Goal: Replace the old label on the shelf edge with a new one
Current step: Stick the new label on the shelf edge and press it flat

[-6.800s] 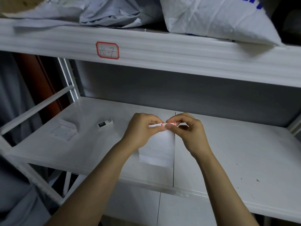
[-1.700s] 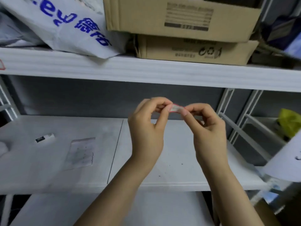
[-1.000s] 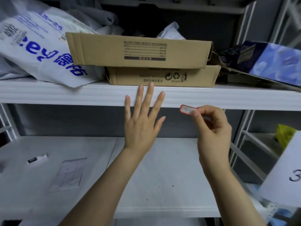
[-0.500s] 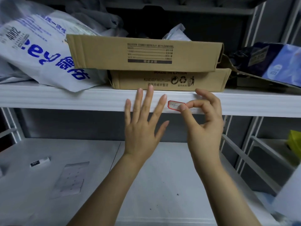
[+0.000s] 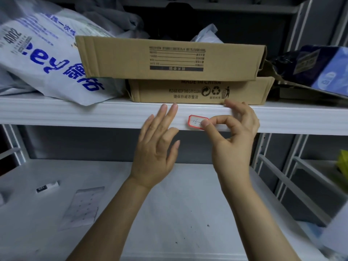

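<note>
The label lies against the shelf edge, its right end pinched in the right hand's grip, the left hand spread apart just beside it, so level it first, then smooth rightward from the free end.

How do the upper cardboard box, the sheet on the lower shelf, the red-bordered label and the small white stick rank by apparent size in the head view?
1. upper cardboard box
2. sheet
3. red-bordered label and small white stick: too alike to rank.
</note>
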